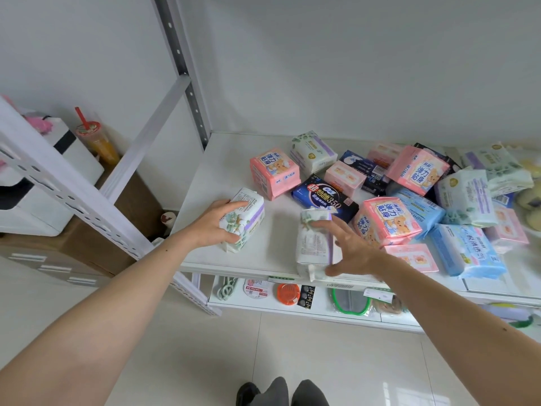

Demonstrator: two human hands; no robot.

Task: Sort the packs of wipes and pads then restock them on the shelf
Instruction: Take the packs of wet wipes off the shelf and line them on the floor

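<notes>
My left hand (pixel 218 222) grips a white pack with a leaf print and a purple band (pixel 248 218) standing on the white shelf (pixel 205 183) at its left. My right hand (pixel 351 247) has its fingers spread wide around a second white and purple pack (pixel 314 244) lying near the shelf's front edge; index finger and thumb touch its ends. Behind lie a pink pack (pixel 275 172), a dark blue pack marked 350 (pixel 325 194), another white leaf pack (pixel 313 152) and a heap of pink, light blue and white packs (pixel 424 194) to the right.
A grey perforated upright (pixel 187 80) stands at the shelf's back left corner, a white one (pixel 73 197) at the front left. A lower shelf (pixel 292 306) holds an orange lid and green items. A drink cup (pixel 93 139) sits on boxes at left.
</notes>
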